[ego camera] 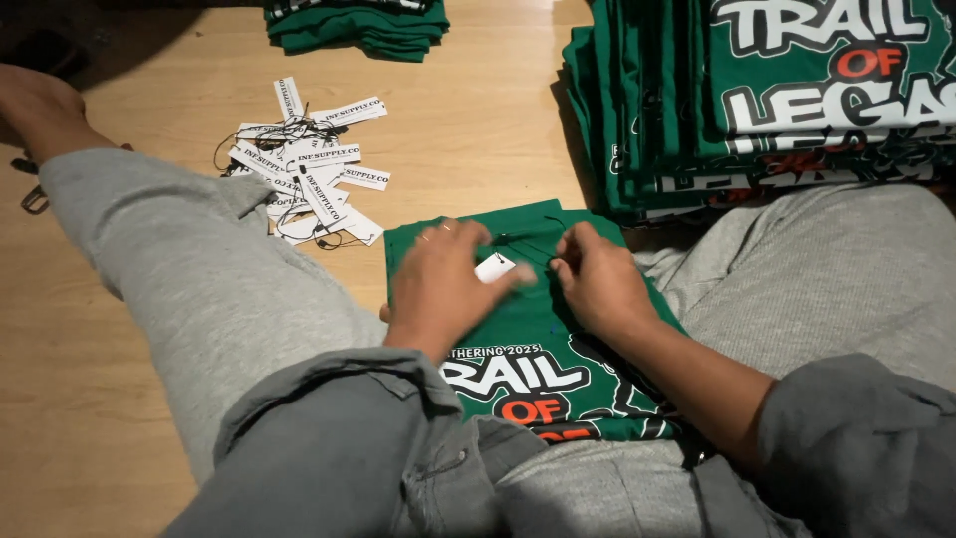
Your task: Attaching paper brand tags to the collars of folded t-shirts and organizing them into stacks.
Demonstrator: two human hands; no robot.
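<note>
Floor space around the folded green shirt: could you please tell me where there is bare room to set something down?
Bare wooden floor lies between the pile of white tags and the tall shirt stack. More lies left of the grey-trousered leg. It is crowded at the folded shirt, where both hands work.

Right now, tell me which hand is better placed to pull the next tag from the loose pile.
Probably the left hand. The pile of white tags lies on the wooden floor to its side, while the right hand sits farther away on the folded green shirt. The left would first have to free the white tag under its fingertips.

The right hand (597,279) hides the green shirt's (538,329) collar; tall stack (757,110) cropped.
</note>
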